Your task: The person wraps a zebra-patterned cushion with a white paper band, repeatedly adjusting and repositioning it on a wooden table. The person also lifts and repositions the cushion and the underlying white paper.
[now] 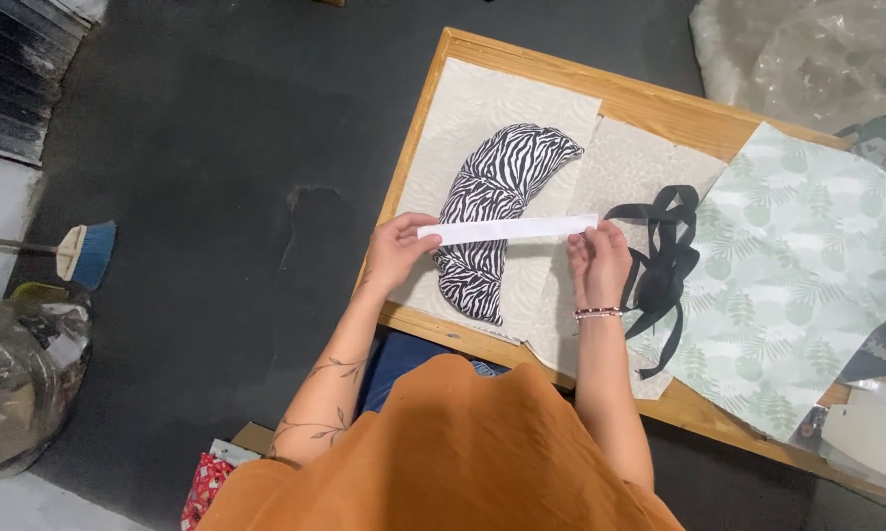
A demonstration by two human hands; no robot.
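Observation:
A narrow white strip (510,229) is stretched flat between my two hands. My left hand (398,250) pinches its left end and my right hand (596,258) pinches its right end. The strip hangs just above a curved zebra-striped fabric piece (494,203) that lies on a pale patterned cloth (463,118) on the wooden table (649,103). A beaded bracelet sits on my right wrist.
Black straps (665,258) lie in a loose tangle right of my right hand. A leaf-printed cloth (807,265) covers the table's right side. A broom (79,252) and a plastic bag (20,379) sit on the dark floor at left. Crumpled plastic (807,59) lies at top right.

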